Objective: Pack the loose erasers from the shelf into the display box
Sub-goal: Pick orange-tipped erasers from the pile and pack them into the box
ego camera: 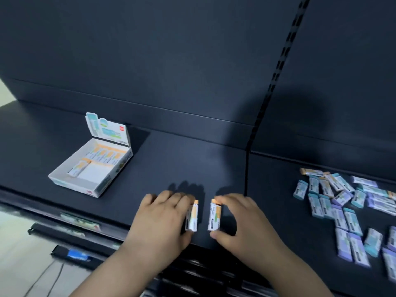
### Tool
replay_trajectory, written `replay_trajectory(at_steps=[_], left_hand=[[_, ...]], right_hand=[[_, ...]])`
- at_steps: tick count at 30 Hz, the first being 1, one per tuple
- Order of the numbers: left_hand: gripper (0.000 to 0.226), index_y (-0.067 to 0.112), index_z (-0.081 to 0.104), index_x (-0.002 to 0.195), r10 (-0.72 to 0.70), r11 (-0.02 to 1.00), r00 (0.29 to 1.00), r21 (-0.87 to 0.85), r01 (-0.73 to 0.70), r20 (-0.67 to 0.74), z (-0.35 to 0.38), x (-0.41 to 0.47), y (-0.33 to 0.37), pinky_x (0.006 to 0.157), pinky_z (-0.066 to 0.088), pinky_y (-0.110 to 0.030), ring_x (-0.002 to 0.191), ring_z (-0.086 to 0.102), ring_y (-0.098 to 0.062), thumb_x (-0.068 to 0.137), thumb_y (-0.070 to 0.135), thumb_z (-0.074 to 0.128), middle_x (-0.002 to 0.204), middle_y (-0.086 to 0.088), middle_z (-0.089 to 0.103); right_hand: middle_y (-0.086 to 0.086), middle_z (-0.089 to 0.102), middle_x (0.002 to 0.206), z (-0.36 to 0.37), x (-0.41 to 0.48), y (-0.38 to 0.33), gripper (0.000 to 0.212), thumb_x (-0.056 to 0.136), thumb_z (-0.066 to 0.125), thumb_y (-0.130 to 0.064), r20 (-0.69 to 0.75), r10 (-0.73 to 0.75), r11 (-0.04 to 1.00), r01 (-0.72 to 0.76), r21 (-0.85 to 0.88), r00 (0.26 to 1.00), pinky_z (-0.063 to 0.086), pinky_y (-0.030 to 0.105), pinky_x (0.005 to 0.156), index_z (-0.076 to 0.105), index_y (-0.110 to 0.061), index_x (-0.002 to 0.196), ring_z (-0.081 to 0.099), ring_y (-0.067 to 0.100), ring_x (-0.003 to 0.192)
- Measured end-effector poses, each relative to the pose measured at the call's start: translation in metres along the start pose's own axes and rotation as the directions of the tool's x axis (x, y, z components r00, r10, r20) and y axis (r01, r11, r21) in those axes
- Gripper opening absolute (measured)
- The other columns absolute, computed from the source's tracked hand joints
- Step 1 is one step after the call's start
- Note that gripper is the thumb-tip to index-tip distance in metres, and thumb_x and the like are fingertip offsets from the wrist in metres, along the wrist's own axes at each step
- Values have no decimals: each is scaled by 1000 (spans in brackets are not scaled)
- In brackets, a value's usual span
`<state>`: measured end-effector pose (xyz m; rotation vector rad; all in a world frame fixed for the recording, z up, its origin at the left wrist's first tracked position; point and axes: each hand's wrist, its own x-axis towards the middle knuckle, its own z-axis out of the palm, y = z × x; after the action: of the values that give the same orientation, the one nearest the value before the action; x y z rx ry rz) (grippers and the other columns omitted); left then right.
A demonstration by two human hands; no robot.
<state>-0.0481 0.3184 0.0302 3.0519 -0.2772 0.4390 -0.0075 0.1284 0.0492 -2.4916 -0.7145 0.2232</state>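
Near the front edge of the dark shelf, my left hand [162, 215] grips an orange-and-white eraser [192, 217] between thumb and fingers. Right beside it my right hand [240, 219] pinches a second orange-and-white eraser [215, 216] at both ends. The two erasers stand side by side, a small gap apart. The white display box [62, 181] sits open at the left of the shelf, lid flap up, with a row of orange erasers at its back and one eraser [78, 169] lying loose in front of them.
A pile of several loose blue, purple and orange erasers [347, 202] spreads over the right shelf section. A slotted upright [276, 71] and a seam divide the two sections. Lower shelf rails [70, 230] and floor show below left.
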Motion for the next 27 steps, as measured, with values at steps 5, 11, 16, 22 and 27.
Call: replay_trajectory(at_steps=[5,11,16,22,27], left_hand=[[65,27,65,98,-67,998,997,5,67,-23,-14,-8,-53,65,50,-34,83,66,-16,39,50,83,88,12,69],[57,27,66,101,-175,984,984,20,175,1,-29,-15,-160,72,45,-38,89,64,-20,53,57,70,95,10,67],[59,24,67,105,-238,970,971,45,237,22,-35,-13,-260,72,40,-37,90,62,-24,55,53,80,99,5,67],[61,37,60,118,-84,995,988,-35,90,131,-37,-3,-313,82,31,-35,108,53,-15,61,56,74,115,15,60],[59,40,61,112,125,987,964,-130,-97,234,-25,13,-314,77,30,-32,105,55,-13,58,62,67,109,20,58]], right_hand=[[-37,29,116,18,20,-31,59,79,67,-45,-35,5,999,-3,35,999,23,13,97,38,-44,131,25,-11,112],[-35,32,118,49,70,-96,59,78,69,-42,-114,-3,998,9,59,994,26,13,101,39,-44,129,28,-10,117],[-30,32,127,80,121,-150,63,80,67,-43,-185,-9,1000,13,21,983,26,16,106,36,-40,134,27,-7,120],[-24,32,137,113,160,-193,66,82,64,-45,-190,40,997,-50,-50,981,22,17,106,32,-37,139,23,-1,124],[-19,32,143,125,176,-211,68,83,60,-46,-85,110,974,-124,-189,990,22,25,108,28,-35,142,24,7,129]])
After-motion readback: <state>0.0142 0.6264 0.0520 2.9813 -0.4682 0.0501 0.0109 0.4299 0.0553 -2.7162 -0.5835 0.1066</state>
